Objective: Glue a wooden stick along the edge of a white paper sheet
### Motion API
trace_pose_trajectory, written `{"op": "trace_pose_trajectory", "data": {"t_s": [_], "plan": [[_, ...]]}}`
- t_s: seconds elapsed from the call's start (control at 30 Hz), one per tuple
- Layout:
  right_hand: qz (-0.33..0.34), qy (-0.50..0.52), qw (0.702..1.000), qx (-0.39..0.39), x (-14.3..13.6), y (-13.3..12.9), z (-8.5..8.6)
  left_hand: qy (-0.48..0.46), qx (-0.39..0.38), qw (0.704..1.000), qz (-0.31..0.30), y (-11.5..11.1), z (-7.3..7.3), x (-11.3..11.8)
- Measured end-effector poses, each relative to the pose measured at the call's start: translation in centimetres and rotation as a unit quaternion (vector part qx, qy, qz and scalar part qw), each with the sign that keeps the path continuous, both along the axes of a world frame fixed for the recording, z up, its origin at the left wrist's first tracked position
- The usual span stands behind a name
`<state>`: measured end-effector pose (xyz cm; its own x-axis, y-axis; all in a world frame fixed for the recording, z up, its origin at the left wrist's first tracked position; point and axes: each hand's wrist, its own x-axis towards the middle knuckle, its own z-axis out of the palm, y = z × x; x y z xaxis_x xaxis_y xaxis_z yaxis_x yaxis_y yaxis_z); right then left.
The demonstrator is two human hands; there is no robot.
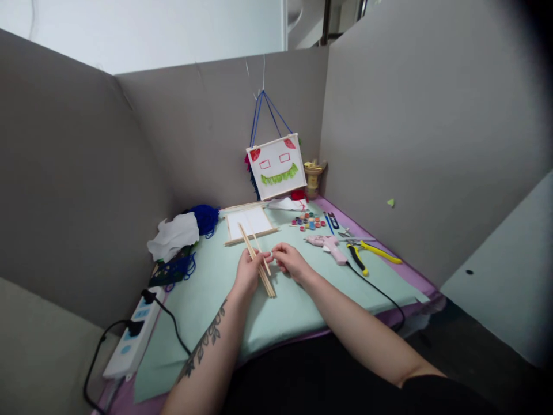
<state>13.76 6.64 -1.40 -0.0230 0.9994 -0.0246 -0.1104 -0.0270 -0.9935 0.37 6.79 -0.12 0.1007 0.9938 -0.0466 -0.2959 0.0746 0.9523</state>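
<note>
Several thin wooden sticks (266, 282) lie slantwise through my left hand (250, 270), whose fingers are closed around them. One shorter stick (261, 251) stands a little apart from the bundle at my left fingertips. My right hand (290, 260) is beside it, thumb and fingers pinched together close to the left fingertips; what they hold, if anything, is too small to make out. Just beyond the hands lies a white panel (248, 222) edged with wooden sticks. To the right of my right hand rests a pink glue gun (329, 246) with a black cord.
A decorated hanging panel (276, 167) on blue cords is at the back. Paint pots (309, 221) and yellow-handled pliers (360, 259) lie right. White cloth (173, 236), blue yarn (205, 219) and a power strip (133, 334) are left. Grey partitions (216, 127) surround the table.
</note>
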Motion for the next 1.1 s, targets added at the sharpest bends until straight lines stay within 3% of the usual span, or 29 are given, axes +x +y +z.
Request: {"op": "trace_pose_trajectory", "data": {"t_s": [0.13,0.3,0.9,1.1], "plan": [[0.066,-0.037,0.997,0.011,-0.3,-0.7,0.3,-0.014,0.029,0.997,0.065,0.4,0.1,-0.5],[0.103,-0.072,0.992,0.019,-0.7,-1.2,0.5,-0.017,0.051,0.996,0.071,0.2,0.2,-0.4],[0.114,-0.118,0.985,0.057,-0.8,-1.1,-0.1,0.003,0.070,0.997,0.046,-0.1,0.4,-0.3],[0.042,-0.208,0.969,0.123,-0.8,-0.9,-0.1,0.011,0.063,0.996,0.057,0.3,0.1,-0.3]]}}
